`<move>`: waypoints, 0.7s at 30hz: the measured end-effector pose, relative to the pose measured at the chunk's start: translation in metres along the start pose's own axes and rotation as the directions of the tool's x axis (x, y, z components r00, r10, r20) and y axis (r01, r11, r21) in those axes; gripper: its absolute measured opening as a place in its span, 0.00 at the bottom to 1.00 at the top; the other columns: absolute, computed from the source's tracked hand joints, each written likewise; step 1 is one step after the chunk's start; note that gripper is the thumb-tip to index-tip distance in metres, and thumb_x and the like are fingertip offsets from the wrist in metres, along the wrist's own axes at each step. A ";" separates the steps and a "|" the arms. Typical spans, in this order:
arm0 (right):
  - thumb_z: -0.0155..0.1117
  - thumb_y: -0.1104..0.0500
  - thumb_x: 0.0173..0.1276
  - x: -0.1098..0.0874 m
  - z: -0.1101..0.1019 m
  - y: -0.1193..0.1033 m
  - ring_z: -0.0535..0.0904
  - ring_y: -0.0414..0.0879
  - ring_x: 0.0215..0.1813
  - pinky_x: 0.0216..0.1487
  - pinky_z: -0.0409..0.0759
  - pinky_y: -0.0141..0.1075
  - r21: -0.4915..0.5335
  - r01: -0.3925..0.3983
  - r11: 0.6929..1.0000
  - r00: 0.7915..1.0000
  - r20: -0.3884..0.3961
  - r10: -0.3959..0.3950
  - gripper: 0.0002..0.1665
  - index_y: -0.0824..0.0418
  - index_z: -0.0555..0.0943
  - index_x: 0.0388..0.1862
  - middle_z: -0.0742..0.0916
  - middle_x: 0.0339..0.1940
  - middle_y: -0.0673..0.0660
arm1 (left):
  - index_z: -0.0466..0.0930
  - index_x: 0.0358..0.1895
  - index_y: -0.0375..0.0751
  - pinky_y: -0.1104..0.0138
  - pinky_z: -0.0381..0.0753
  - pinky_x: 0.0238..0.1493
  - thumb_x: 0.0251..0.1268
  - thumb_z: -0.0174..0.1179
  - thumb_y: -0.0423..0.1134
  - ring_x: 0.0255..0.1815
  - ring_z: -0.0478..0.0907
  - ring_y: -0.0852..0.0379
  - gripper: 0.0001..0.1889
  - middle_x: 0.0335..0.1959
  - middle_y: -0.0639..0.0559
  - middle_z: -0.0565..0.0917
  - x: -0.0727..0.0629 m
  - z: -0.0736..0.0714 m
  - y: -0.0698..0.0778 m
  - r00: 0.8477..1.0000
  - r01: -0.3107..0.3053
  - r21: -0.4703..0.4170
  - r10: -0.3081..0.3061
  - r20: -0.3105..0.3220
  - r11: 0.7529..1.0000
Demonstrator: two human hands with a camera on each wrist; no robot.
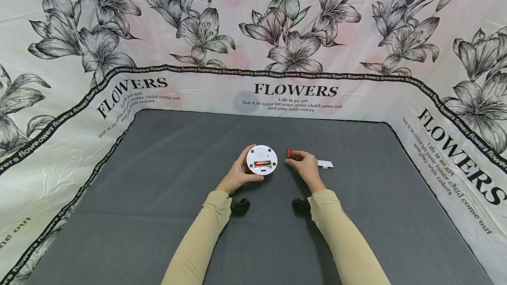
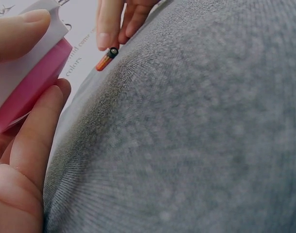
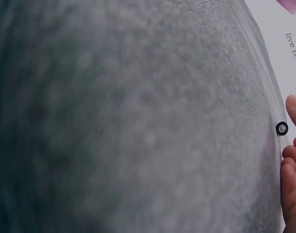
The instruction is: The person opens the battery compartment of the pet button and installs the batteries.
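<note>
Two pale yellow sleeves [image 1: 194,241] of yours are reaching over the gray table [image 1: 134,236], and a flower-printed cloth [image 1: 214,93] is running along its far side. At the left, your left hand [image 1: 239,173] is gripping a round device [image 1: 262,158] by its rim, the fingers [image 2: 40,116] spreading only as wide as its body and curling against its pink part. A black gadget [image 1: 240,206] is sitting at that cuff. The device is turning its white, hole-dotted face toward you, and one shiny orange battery [image 1: 263,163] is lying crosswise in its open compartment. Farther right, apart from the device, a red battery [image 1: 288,153] is sticking out from your right hand [image 1: 306,168]; thumb and fingertips are nearly closing, pinching it near its black end. Another black gadget [image 1: 301,207] is sitting at this cuff. Farthest right, a white piece [image 1: 326,164] with a small tab is lying on the table just beside your right hand; the views are leaving unclear whether they are touching.
</note>
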State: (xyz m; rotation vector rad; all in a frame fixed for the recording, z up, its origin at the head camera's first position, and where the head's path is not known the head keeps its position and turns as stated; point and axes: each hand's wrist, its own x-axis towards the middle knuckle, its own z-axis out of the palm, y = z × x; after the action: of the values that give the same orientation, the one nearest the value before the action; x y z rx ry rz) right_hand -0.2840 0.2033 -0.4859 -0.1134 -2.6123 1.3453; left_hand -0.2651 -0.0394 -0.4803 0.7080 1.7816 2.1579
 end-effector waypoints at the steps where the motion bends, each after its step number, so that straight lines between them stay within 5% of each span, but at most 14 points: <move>1: 0.74 0.61 0.52 0.001 0.001 0.000 0.78 0.55 0.44 0.44 0.75 0.45 -0.008 0.001 1.000 1.000 -0.007 -0.001 0.26 0.70 0.80 0.49 0.83 0.42 0.66 | 0.50 0.72 0.49 0.61 0.76 0.48 0.43 0.66 0.16 0.50 0.74 0.48 0.52 0.62 0.43 0.64 0.000 0.000 0.000 1.000 0.001 -0.002 -0.001 -0.001 1.000; 12: 0.78 0.58 0.45 0.009 0.010 0.006 0.77 0.53 0.36 0.40 0.72 0.43 -0.011 0.071 0.997 0.992 -0.103 -0.072 0.22 0.69 0.84 0.38 0.82 0.31 0.61 | 0.50 0.72 0.48 0.61 0.76 0.47 0.44 0.66 0.16 0.50 0.75 0.49 0.52 0.62 0.42 0.64 0.000 0.000 0.000 1.000 -0.018 0.011 0.018 0.003 1.000; 21: 0.75 0.63 0.49 0.006 0.011 -0.001 0.77 0.55 0.40 0.43 0.71 0.45 -0.090 0.011 0.996 0.994 -0.109 -0.020 0.17 0.70 0.84 0.37 0.82 0.35 0.64 | 0.49 0.72 0.49 0.61 0.76 0.47 0.43 0.67 0.18 0.49 0.75 0.49 0.52 0.63 0.43 0.63 0.000 0.000 -0.002 1.000 -0.005 0.027 0.005 0.009 1.000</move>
State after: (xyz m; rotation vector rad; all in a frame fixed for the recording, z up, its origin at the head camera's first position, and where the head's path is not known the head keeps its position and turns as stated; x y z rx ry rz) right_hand -0.2926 0.1948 -0.4907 -0.1750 -2.5757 1.1820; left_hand -0.2652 -0.0385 -0.4820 0.7282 1.8096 2.1337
